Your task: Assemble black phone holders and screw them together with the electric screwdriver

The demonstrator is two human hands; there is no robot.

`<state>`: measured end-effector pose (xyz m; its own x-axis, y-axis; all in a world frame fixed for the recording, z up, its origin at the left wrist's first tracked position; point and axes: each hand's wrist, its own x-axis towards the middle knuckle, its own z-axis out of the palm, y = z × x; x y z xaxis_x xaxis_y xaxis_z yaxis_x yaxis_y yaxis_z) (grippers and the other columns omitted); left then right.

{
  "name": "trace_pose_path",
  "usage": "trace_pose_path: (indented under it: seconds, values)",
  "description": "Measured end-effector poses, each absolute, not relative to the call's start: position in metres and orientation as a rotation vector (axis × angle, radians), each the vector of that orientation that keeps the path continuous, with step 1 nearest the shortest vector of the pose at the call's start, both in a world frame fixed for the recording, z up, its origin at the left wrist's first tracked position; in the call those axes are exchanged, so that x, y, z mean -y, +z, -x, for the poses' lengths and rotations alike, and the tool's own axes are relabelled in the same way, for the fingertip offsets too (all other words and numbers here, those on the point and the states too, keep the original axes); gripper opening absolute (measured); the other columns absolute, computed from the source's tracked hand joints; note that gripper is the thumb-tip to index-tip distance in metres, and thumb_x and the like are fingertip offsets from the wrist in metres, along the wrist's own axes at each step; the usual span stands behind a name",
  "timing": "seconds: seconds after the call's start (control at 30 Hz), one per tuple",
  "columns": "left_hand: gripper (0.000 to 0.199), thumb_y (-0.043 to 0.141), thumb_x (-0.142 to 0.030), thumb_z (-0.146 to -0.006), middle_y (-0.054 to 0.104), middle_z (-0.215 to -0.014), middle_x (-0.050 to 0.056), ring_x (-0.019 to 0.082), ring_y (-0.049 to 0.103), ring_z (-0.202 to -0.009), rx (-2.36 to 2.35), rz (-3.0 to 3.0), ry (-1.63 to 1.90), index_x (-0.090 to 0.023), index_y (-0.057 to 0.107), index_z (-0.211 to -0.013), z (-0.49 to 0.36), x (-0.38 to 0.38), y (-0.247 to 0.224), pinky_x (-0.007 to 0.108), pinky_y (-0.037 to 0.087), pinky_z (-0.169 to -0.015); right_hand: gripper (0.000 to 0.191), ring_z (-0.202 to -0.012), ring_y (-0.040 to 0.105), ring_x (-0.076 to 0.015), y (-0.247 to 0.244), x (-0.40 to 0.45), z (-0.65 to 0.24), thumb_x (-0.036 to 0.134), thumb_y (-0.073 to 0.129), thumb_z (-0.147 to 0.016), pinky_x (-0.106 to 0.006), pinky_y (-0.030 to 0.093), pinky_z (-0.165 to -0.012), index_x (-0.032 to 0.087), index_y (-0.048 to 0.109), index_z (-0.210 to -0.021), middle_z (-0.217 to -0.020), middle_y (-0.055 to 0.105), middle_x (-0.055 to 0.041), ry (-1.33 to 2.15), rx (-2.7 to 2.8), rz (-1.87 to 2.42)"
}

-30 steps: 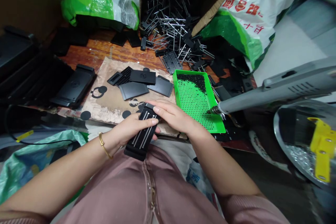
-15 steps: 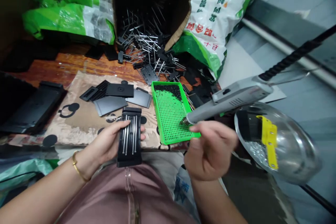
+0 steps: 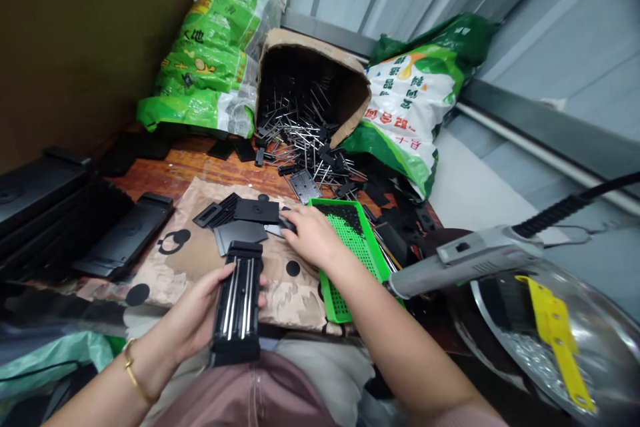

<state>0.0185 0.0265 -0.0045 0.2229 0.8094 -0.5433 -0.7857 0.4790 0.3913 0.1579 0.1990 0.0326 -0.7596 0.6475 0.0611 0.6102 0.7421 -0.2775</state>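
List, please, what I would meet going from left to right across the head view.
Stacked black plastic pieces, flat black holder, oblong black frame with shiny metal rods, green perforated plastic tray, long grey power tool, yellow flat strip.

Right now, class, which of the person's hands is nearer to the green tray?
Right. The right hand is beside the far left part of the green tray; the left hand is farther left, holding the black part with metal rods.
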Motion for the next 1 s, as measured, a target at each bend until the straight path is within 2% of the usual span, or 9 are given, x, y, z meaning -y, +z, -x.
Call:
trace_pose_path:
  seconds: [0.17,0.27,0.37,0.47,0.57,0.63,0.7,0.83,1.0]
  values:
    - [0.051,0.055,-0.051,-0.082,0.073,-0.076,0.017,0.019,0.067,-0.057,-0.923,-0.103,0.956,-0.006,0.065,-0.106,-0.008,-0.022,-0.007,0.025,0.051,-0.052,0.062,-0.118,0.052,-0.0265,0.017,-0.226,-0.122,0.040,0.067,-0.077,-0.042,0.039,-0.102,0.018,0.050,-0.133,-0.129,0.057,-0.0131,0.366,2.870,0.912]
    - [0.044,0.064,-0.048,-0.076,0.073,-0.074,0.016,0.019,0.067,-0.057,-1.065,-0.237,0.924,-0.010,0.063,-0.098,-0.007,-0.023,-0.002,0.026,0.050,-0.052,0.063,-0.111,0.056,-0.0263,0.009,-0.236,-0.116,0.041,0.070,-0.074,-0.040,0.042,-0.097,0.016,0.054,-0.129,-0.120,0.061,-0.0137,0.370,2.904,0.891]
    - [0.040,0.071,-0.048,-0.069,0.071,-0.070,0.007,0.018,0.066,-0.060,-1.122,-0.436,0.845,-0.015,0.061,-0.090,-0.007,-0.031,0.004,0.025,0.049,-0.056,0.068,-0.111,0.054,-0.0272,0.011,-0.235,-0.124,0.039,0.071,-0.072,-0.040,0.041,-0.099,0.012,0.051,-0.131,-0.118,0.059,-0.0157,0.348,2.860,0.925]
    - [0.030,0.068,-0.042,-0.073,0.069,-0.074,0.002,0.015,0.063,-0.064,-1.200,-0.809,0.673,-0.016,0.065,-0.088,-0.007,-0.047,0.008,0.022,0.046,-0.059,0.071,-0.114,0.051,-0.0289,0.019,-0.222,-0.146,0.039,0.069,-0.073,-0.043,0.038,-0.103,0.010,0.047,-0.134,-0.122,0.055,-0.0170,0.319,2.761,0.983]
    - [0.018,0.063,-0.033,-0.074,0.068,-0.072,0.001,0.015,0.059,-0.062,-1.309,-1.237,0.455,-0.017,0.069,-0.080,-0.010,-0.067,0.009,0.022,0.041,-0.054,0.065,-0.111,0.052,-0.0287,0.026,-0.200,-0.175,0.038,0.070,-0.072,-0.047,0.040,-0.101,0.016,0.052,-0.131,-0.118,0.057,-0.0137,0.402,2.602,1.013]
    - [0.011,0.065,-0.028,-0.070,0.067,-0.066,0.000,0.016,0.057,-0.058,-1.382,-1.458,0.402,-0.020,0.070,-0.074,-0.016,-0.077,0.010,0.022,0.038,-0.051,0.062,-0.110,0.054,-0.0285,0.027,-0.183,-0.194,0.039,0.071,-0.069,-0.049,0.042,-0.098,0.020,0.056,-0.127,-0.117,0.058,-0.0120,0.607,2.450,1.087]
    - [0.008,0.067,-0.022,-0.065,0.067,-0.064,0.000,0.017,0.057,-0.057,-1.430,-1.618,0.467,-0.022,0.071,-0.072,-0.023,-0.082,0.010,0.023,0.037,-0.052,0.059,-0.107,0.056,-0.0262,0.026,-0.166,-0.210,0.043,0.070,-0.069,-0.046,0.047,-0.092,0.022,0.058,-0.123,-0.116,0.059,-0.0105,1.012,2.224,1.167]
    - [0.023,0.065,-0.013,-0.063,0.071,-0.074,0.004,0.023,0.063,-0.069,-1.476,-1.795,0.663,-0.025,0.073,-0.082,-0.037,-0.083,0.005,0.029,0.044,-0.063,0.046,-0.086,0.064,-0.0181,0.019,-0.138,-0.227,0.056,0.063,-0.074,-0.034,0.054,-0.078,0.019,0.067,-0.101,-0.102,0.068,-0.0094,1.956,1.486,1.100]
    - [0.031,0.064,-0.019,-0.073,0.069,-0.100,0.008,0.027,0.061,-0.098,-1.518,-1.916,0.674,-0.023,0.068,-0.103,-0.035,-0.076,0.000,0.037,0.043,-0.088,0.055,-0.068,0.064,-0.0120,0.014,-0.126,-0.229,0.062,0.043,-0.085,-0.023,0.055,-0.065,0.014,0.066,-0.100,-0.087,0.070,-0.0094,2.374,0.903,1.019]
